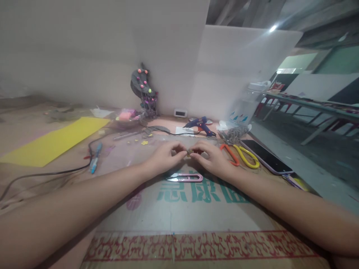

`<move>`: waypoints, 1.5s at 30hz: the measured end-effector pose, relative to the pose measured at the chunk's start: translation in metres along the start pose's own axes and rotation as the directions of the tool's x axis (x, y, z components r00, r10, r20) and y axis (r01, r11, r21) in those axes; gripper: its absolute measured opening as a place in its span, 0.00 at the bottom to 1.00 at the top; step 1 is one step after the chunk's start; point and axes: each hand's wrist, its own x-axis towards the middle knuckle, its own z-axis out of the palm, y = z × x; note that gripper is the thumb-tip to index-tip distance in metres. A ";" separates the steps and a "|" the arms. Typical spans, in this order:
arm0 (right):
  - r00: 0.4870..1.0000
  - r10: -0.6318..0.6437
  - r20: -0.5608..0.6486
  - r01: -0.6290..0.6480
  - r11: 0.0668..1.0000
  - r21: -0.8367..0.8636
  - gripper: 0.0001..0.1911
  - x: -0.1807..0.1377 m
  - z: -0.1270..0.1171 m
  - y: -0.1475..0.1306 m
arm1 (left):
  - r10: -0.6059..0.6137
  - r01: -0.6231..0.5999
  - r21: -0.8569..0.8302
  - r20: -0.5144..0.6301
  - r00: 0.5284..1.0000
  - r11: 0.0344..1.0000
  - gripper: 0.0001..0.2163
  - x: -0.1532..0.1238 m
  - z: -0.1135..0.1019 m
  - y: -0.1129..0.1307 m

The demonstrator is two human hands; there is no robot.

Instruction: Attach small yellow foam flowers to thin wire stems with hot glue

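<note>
nearest me, the pink snips (pixel 199 178) are lying on the printed surface (pixel 190 216). just beyond, my left hand (pixel 164 157) and right hand (pixel 211 156) are pinching a small brownish piece (pixel 189 152) between them. farther back, a blue glue gun (pixel 199 122) is lying near a small white device (pixel 180 113).

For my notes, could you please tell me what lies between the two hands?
In the head view, a small brownish piece, too small to identify, is held between the left hand and right hand.
</note>
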 end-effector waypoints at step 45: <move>0.990 0.118 0.076 -0.118 0.993 -0.005 0.05 0.001 0.004 0.011 | -0.037 0.036 0.060 0.024 0.999 0.998 0.12 0.000 0.003 -0.009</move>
